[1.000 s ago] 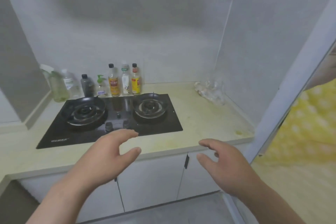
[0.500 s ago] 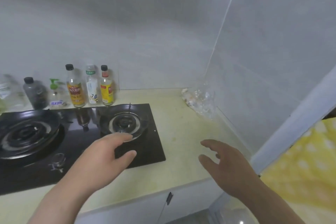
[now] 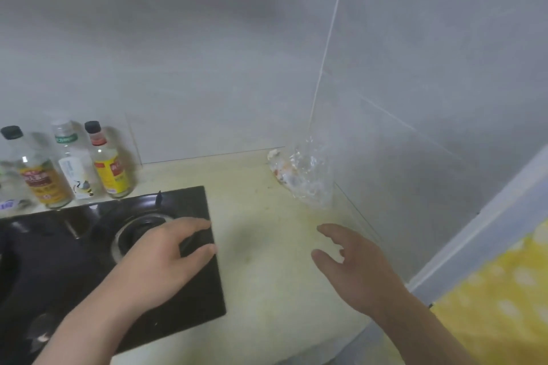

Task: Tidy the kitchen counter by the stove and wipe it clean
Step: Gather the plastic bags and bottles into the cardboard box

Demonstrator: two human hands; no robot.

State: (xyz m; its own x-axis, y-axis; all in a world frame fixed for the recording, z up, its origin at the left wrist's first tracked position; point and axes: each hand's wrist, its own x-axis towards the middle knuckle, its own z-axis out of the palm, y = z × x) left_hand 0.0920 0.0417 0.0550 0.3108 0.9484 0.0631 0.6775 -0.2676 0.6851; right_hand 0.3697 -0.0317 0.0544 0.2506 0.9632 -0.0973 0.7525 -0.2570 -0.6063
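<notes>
Stove (image 3: 204,290) runs off the left edge, left hand (image 3: 160,258) hides part of the burner (image 3: 139,225), corner bag (image 3: 302,175) just a blur

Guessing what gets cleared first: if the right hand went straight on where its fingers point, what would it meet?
Probably the crumpled clear plastic bag in the corner; only bare counter lies between it and the open right hand. Depth is unclear, so it might touch the counter first.
</notes>
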